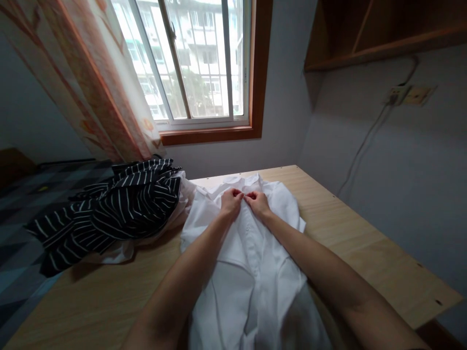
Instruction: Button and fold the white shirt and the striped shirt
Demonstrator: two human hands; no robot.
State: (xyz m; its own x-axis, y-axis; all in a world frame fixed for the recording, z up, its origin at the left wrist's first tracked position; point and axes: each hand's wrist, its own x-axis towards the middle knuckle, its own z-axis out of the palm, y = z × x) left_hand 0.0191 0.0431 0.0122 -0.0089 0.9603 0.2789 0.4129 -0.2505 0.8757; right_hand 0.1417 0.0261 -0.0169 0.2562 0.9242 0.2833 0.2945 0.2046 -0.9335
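Observation:
A white button-up shirt (233, 272) lies front side up on the wooden table, its collar toward the window and its lower part reaching down to the near edge of the view. My left hand (231, 201) pinches the shirt's front placket just below the collar. Close beside it, my right hand (257, 201) pinches the same placket from the other side, fingertips almost touching the left ones. Whether a button sits between the fingers is too small to make out. Below the hands the placket runs down the middle in loose folds.
Black clothing with white stripes (127, 199) is heaped on pale garments at the table's left. The wooden table (350, 248) ends near the right wall. Beyond the left edge is a checked bedspread (18, 209). A curtain (83, 73) hangs by the window; a cord (359, 146) runs down the wall.

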